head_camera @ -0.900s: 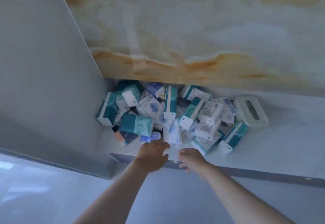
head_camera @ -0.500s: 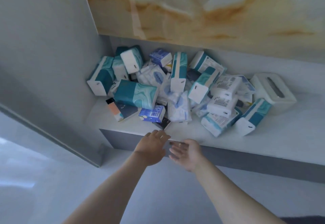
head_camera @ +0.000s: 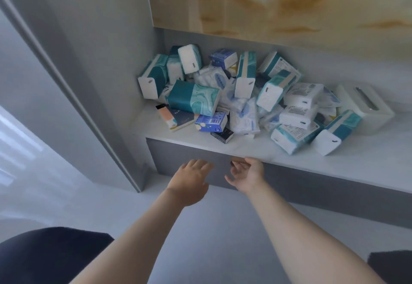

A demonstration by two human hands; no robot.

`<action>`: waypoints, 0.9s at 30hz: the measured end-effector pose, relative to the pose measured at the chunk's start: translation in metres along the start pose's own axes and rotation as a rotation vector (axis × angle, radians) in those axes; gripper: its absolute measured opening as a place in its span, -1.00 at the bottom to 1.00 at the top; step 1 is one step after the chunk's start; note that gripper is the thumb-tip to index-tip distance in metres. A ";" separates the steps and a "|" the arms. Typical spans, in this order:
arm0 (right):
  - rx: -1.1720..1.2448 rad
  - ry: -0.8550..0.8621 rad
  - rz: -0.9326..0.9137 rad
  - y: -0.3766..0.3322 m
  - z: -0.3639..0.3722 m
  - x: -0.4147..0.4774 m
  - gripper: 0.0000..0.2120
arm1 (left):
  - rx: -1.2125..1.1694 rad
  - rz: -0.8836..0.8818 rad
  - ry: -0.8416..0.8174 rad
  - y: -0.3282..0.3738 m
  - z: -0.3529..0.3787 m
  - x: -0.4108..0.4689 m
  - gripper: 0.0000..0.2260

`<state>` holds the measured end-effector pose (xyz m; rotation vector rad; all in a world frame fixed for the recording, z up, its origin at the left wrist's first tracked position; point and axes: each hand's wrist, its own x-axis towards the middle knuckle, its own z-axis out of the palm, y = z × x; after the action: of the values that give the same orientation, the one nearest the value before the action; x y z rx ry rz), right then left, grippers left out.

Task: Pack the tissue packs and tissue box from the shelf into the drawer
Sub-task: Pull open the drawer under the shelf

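Grip apart, empty: left hand [head_camera: 190, 181], right hand [head_camera: 247, 175]; one tissue box [head_camera: 365, 108], about twenty packs [head_camera: 192, 100].

So we've got a messy heap of tissue packs [head_camera: 234, 96] piled in the left corner of the white shelf [head_camera: 367, 161], mostly teal-and-white, plus some white and small blue ones, lying every which way. A teal marbled pack [head_camera: 193, 100] lies on its side up front. The white tissue box [head_camera: 365, 107] sits just beside the heap's right end, slot up. The grey drawer front [head_camera: 312, 185] under the shelf is shut
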<state>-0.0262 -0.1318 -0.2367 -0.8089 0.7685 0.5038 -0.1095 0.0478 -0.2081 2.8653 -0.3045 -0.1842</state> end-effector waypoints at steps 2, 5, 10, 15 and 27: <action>-0.032 0.007 0.000 0.005 -0.004 -0.007 -0.79 | 0.017 0.002 -0.003 0.002 0.003 -0.002 -0.45; -0.359 0.062 0.060 0.007 -0.010 -0.029 -0.74 | 0.034 0.030 -0.010 0.007 0.003 0.003 -0.39; -1.390 0.308 -0.402 -0.002 -0.010 -0.064 -0.73 | 0.116 -0.035 -0.126 0.012 0.001 0.003 -0.29; -1.999 -0.001 -0.563 0.004 -0.025 -0.075 -0.67 | 0.177 -0.035 -0.223 0.019 0.004 -0.012 -0.36; -2.181 -0.067 -0.332 0.032 -0.056 -0.119 -0.72 | 0.093 -0.114 -0.474 0.041 -0.015 -0.050 -0.58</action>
<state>-0.1451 -0.1701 -0.1848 -2.8049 -0.3581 0.9747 -0.1636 0.0241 -0.1778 2.8967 -0.2388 -0.8982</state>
